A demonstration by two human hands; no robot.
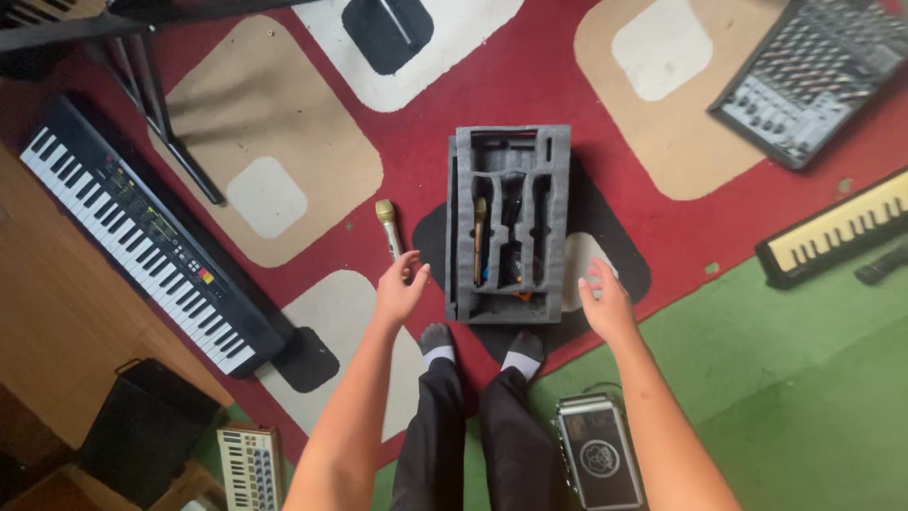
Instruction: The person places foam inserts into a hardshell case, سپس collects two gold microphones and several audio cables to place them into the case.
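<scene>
Grey foam insert (508, 225) lies between both empty, spread hands; gold microphone (388, 225) rests just beyond the left hand (400, 291). Right hand (605, 303) should steady the foam's edge.

Soft, even indoor light, no glare, moderate sharpness.
Faint diffuse shadows fall beside the black metal keyboard stand (156, 104) and under both forearms. Red patterned carpet (530, 76) reads flat and a bit washed. Wide-angle bend stretches the corners; the grey slotted foam insert (558, 180) in the centre stays crisp.
</scene>
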